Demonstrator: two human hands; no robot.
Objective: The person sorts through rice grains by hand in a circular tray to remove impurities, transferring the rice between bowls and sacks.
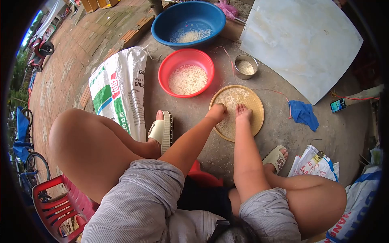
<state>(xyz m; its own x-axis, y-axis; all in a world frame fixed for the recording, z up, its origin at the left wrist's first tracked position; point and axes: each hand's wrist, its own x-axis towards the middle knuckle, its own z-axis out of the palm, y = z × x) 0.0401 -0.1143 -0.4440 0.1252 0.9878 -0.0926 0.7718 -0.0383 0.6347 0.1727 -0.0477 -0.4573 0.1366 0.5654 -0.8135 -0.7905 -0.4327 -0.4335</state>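
A round, flat woven tray (253,106) lies on the concrete ground (279,133) in front of the seated person, between the two sandalled feet, and a thin layer of pale rice (229,100) covers most of it. The near part of the tray is hidden behind both forearms, and the grains are too small to tell apart. The left hand (217,111) rests on the rice at the tray's left edge with its fingers curled under; whether they pinch any grains cannot be made out. The right hand (242,110) lies just beside it on the rice, fingers held close together and pointing away, palm down, gripping nothing visible. Just beyond the tray sits a small round metal bowl (246,67) with rice inside, and to its left a smooth red plastic basin (186,72) holding a wider heap. Farther off a larger blue basin (188,22) holds some rice in cloudy water; its far rim is cut off by the picture's edge. A printed woven sack (119,91) lies flat left of the red basin, its lettering partly folded out of sight. A crumpled blue cloth (303,114) and a phone (337,105) lie right of the tray, below a pale marbled sheet (302,44). A red slatted plastic chair (58,204) shows at the lower left, partly cropped.
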